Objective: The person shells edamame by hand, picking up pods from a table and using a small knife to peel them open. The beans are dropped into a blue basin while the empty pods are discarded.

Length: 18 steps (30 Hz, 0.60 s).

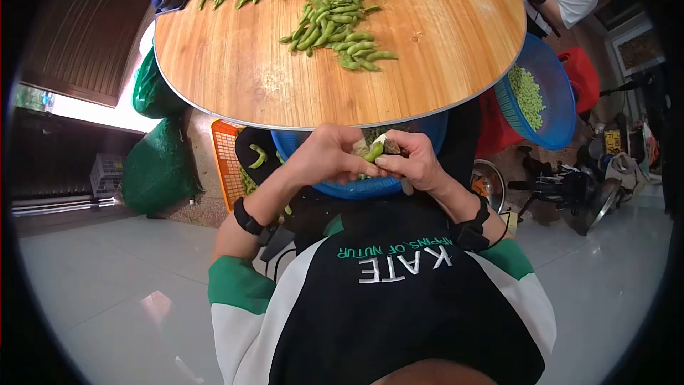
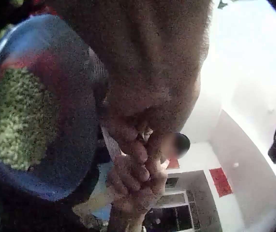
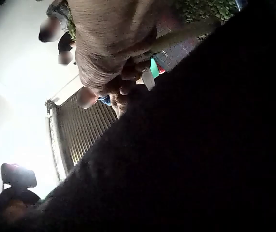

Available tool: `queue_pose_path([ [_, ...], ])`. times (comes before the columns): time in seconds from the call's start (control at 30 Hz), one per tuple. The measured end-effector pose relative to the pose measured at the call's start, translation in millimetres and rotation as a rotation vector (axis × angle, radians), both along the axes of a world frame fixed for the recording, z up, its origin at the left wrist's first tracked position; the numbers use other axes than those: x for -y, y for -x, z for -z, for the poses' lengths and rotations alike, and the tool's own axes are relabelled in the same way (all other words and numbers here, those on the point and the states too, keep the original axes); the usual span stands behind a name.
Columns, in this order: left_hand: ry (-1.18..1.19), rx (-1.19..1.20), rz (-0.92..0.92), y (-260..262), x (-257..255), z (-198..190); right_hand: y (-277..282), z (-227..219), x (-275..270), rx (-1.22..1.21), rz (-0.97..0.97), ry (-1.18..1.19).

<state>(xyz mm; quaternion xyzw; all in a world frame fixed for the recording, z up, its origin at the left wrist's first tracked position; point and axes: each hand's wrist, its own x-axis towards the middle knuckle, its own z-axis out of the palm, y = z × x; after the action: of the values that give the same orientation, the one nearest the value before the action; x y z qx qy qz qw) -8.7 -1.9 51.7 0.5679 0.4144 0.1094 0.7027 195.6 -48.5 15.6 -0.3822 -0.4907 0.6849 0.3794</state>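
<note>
In the head view both hands meet over a blue basin (image 1: 349, 190) at the table's near edge. A green edamame pod (image 1: 372, 153) is between their fingertips. My left hand (image 1: 324, 155) pinches it from the left, and my right hand (image 1: 419, 162) grips its other end with thumb and forefinger. Something dark and white (image 1: 389, 145) shows at the right fingers; what it is, I cannot tell. The left wrist view has the hands together beside a basin holding shelled beans (image 2: 22, 118). In the right wrist view, the back of the right hand (image 3: 111, 48) covers the pod.
Edamame pods (image 1: 331, 25) lie heaped on the round wooden table (image 1: 221, 71). An orange crate (image 1: 226, 160) and green sacks (image 1: 160, 171) stand left. At right is another blue basin (image 1: 559, 110) of shelled beans. People sit across the table. Loose pods (image 1: 258, 156) lie near my left forearm.
</note>
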Motion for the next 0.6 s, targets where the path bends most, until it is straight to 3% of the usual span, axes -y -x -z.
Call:
queue_pose_path([
  [0.13, 0.090, 0.108, 0.042, -1.8, -0.8, 7.4, -3.6, -0.8, -4.1, -0.048, -0.068, -0.006],
  [0.23, 0.018, 0.080, 0.000, -4.3, 1.6, 12.9, -2.6, -2.2, -4.1, 0.093, -0.026, -0.002],
  [0.33, -0.121, 0.075, -0.003, -7.0, 9.2, 26.7, -3.3, 6.8, -6.1, 0.219, -0.007, -0.198],
  [0.4, -0.526, 0.021, -0.047, -8.1, 14.5, 32.4, -3.2, 3.5, -6.7, 0.206, 0.019, -0.120],
  [0.43, -0.528, 0.022, -0.046, -11.3, 17.4, 32.4, -4.0, 1.5, -7.9, 0.206, 0.021, -0.122],
  [0.5, -0.727, 0.165, -0.254, -18.3, 23.0, 32.6, -5.7, -1.2, -8.3, 0.198, -0.014, -0.095],
  [0.53, -0.722, 0.166, -0.248, -17.7, 24.0, 32.4, -6.2, -0.8, -7.1, 0.198, -0.009, -0.090],
  [0.6, -0.486, 0.260, -0.222, -15.4, 25.4, 31.1, -8.3, -0.9, -5.3, 0.118, -0.056, 0.043],
])
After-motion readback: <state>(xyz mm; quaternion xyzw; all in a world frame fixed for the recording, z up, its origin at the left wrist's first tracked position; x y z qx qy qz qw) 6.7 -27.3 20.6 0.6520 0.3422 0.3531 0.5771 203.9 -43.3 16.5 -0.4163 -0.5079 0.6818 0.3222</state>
